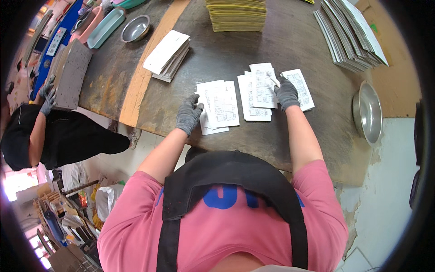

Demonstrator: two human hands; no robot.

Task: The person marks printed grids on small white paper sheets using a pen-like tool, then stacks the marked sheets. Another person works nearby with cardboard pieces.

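My left hand, in a grey glove, lies with its fingers apart at the left edge of a few overlapping white printed cards. My right hand, also gloved in grey, is closed over the gap between two more groups of cards. A short whitish thing shows at its fingers, too small to name. Left of this hand lie overlapping printed cards, with small box-like drawings. Another printed card lies to its right, partly under the hand.
A stack of white cards sits to the left. Yellow-edged sheets are piled at the back. Grey boards and a metal bowl stand at right. Another metal bowl and a blue tray are far left. A gloved co-worker's hand is near.
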